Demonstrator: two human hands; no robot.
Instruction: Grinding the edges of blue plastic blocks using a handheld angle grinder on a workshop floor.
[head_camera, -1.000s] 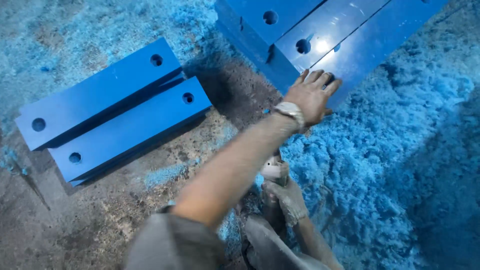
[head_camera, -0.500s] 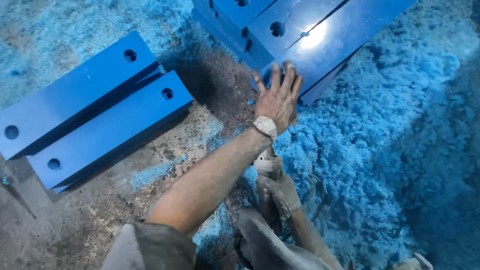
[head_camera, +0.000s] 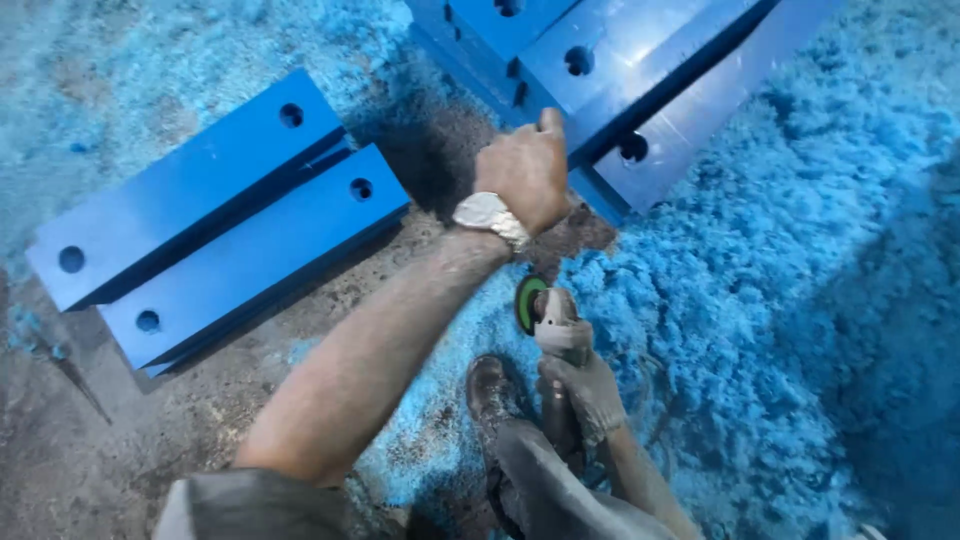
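My left hand (head_camera: 525, 172), with a metal watch (head_camera: 490, 215) on the wrist, reaches forward and curls its fingers over the near end of a long blue plastic block (head_camera: 640, 60) with round holes, part of a stack at the top. My right hand (head_camera: 592, 395), dusty and low by my leg, grips the body of a small angle grinder (head_camera: 556, 325). The grinder's green disc (head_camera: 526, 303) points towards the stack and touches nothing.
Two more long blue blocks (head_camera: 190, 185) (head_camera: 262, 250) with holes lie side by side at left on the bare concrete floor (head_camera: 120, 440). Thick blue shavings (head_camera: 760, 330) cover the ground at right and top left. My boot (head_camera: 488, 388) stands beside the grinder.
My left hand lay flat with spread fingers on the block stack; now its fingers are curled over the block's end. The view has shifted, and the grinder hand stays low.
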